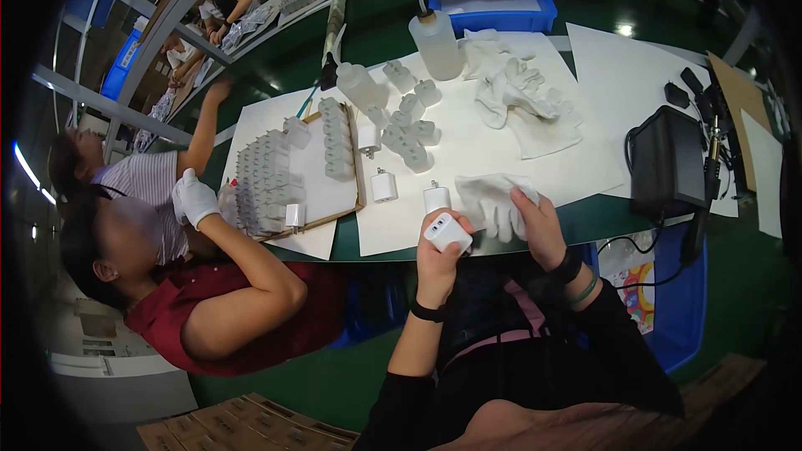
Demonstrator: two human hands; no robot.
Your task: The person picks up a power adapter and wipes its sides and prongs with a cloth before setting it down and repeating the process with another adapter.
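Note:
My left hand grips a white two-port plug charger, its port face turned up. In my right hand, thumb and fingers pinch a white cloth glove that hangs over the table's front edge. Just beyond my left hand a second white charger stands on the white sheet, prongs up. Another charger stands to its left. Farther back, several more chargers sit in a loose cluster. More white gloves lie crumpled behind my right hand.
To the left, a cardboard tray holds rows of chargers beside a gloved co-worker. Two clear plastic bottles stand at the back, before a blue bin. At right sits a black device with cables; a blue crate is below.

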